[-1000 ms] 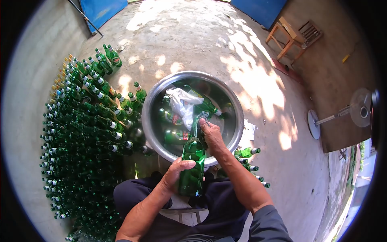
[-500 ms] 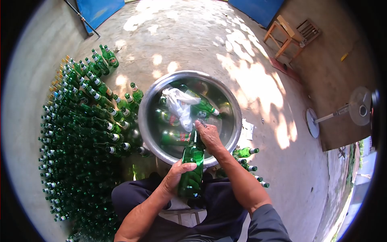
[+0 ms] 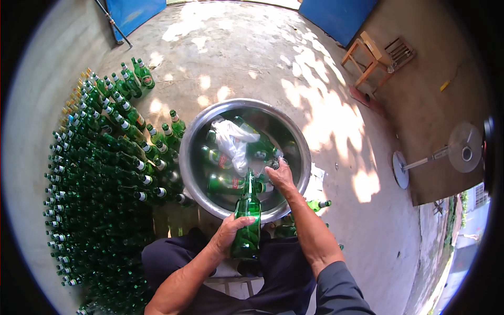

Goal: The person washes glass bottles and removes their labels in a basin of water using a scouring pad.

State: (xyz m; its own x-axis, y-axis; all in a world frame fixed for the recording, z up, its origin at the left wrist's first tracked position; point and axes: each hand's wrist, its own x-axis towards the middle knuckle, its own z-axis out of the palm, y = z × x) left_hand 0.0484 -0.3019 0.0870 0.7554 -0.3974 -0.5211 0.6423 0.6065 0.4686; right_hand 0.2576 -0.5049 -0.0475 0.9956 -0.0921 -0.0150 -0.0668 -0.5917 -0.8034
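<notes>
A green glass bottle (image 3: pixel 248 230) stands tilted at the near rim of a round metal basin (image 3: pixel 195 193), its neck reaching over the water. My left hand (image 3: pixel 229 231) is wrapped round the bottle's body. To the right of the neck, apart from it, my right hand (image 3: pixel 280 173) is closed on a small dark scrubber (image 3: pixel 275 163) over the basin. In the water lie several green bottles, one with a red label (image 3: pixel 224 160), and a white cloth (image 3: pixel 231 142) rests on them at the upper left.
Many green bottles (image 3: pixel 105 184) are packed on the floor at left. Several more lie right of the basin, one green (image 3: pixel 317 205). A standing fan (image 3: pixel 464 149) and wooden chair (image 3: pixel 375 58) are at right. Blue door panels (image 3: pixel 336 18) are at the back.
My right hand has moved right and slightly down, away from the bottle's neck, which now shows. My left hand still holds the bottle in nearly the same place.
</notes>
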